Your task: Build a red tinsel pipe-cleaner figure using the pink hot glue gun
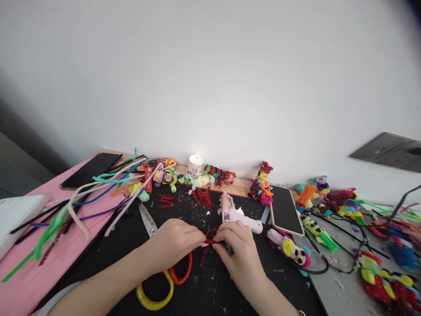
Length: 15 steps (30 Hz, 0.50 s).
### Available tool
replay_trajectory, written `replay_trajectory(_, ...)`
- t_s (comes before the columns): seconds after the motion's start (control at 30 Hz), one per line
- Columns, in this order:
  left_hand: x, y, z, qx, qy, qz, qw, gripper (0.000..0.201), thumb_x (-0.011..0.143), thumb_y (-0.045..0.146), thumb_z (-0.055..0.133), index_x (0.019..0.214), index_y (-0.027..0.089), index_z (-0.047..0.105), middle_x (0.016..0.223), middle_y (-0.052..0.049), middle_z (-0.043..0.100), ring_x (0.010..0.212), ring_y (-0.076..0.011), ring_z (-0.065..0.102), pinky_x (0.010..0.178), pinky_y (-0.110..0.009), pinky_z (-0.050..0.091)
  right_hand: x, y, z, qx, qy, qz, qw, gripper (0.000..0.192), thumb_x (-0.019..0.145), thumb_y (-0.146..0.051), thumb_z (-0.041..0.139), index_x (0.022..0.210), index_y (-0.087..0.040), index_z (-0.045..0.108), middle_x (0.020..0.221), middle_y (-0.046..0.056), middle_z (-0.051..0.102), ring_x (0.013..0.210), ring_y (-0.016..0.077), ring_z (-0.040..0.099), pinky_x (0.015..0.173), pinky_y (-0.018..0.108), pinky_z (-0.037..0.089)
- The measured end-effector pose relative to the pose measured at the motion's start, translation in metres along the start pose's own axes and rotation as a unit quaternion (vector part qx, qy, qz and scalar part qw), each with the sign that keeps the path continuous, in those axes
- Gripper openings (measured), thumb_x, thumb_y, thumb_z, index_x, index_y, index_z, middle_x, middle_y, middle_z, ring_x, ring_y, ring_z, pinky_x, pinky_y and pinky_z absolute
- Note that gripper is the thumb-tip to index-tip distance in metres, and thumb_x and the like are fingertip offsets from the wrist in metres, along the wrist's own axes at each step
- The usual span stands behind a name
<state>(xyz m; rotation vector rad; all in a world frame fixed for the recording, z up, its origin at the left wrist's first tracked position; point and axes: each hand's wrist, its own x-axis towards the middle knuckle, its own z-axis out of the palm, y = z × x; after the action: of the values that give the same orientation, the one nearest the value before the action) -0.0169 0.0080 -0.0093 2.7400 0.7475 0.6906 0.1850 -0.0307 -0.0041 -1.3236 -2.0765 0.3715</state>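
The left hand (176, 243) and the right hand (238, 245) met over a black mat (210, 289), fingertips of both pinched together on a small piece of red glittery pipe cleaner (209, 241), fuzzy and bent, held just above the mat at its middle. More red tinsel stems (204, 197) lay in a loose bundle farther back on the mat, with short red offcuts (166, 201) to their left.

Just behind the right hand lay a white plastic glue gun (241, 218), its nozzle end crusted. Scissors (164, 272) with steel blades and 2 loop handles, 1 yellow and 1 red-orange, lay partly under the left hand and wrist. A sheaf of long fuzzy stems (98, 193) in white, green, blue, purple and black fanned across the pink surface (39, 267) at left, beside a dark phone (90, 170). A second phone (285, 210) lay right of the glue gun. Small twisted pipe-cleaner figures (261, 184) lined the wall near a white candle cup (195, 166), and others (384, 276) lay blurred at the right.
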Motion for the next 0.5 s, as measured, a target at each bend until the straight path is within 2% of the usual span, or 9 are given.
replay_trajectory(0.33, 0.0008, 0.0007, 0.001, -0.004, 0.015, 0.003, 1.0, 0.033, 0.097, 0.024, 0.033, 0.082, 0.016, 0.061, 0.063, 0.0, 0.061, 0.057, -0.0121, 0.058, 0.057, -0.021, 0.042, 0.0004, 0.0002, 0.0, 0.001, -0.003, -0.007, 1.0, 0.013, 0.076, -0.009, 0.065, 0.073, -0.02, 0.059, 0.081, 0.0, 0.062, 0.076, 0.0192, 0.055, 0.069, 0.034, 0.04)
replay_trajectory(0.5, 0.0008, -0.001, 0.0012, -0.007, 0.015, -0.007, 1.0, 0.033, 0.097, 0.025, 0.034, 0.08, 0.016, 0.061, 0.063, 0.0, 0.061, 0.057, -0.012, 0.058, 0.056, -0.022, 0.041, 0.0009, 0.0018, -0.0005, -0.013, -0.003, -0.011, 1.0, 0.01, 0.077, -0.012, 0.066, 0.078, -0.021, 0.061, 0.084, 0.001, 0.064, 0.076, 0.0193, 0.056, 0.071, 0.035, 0.041)
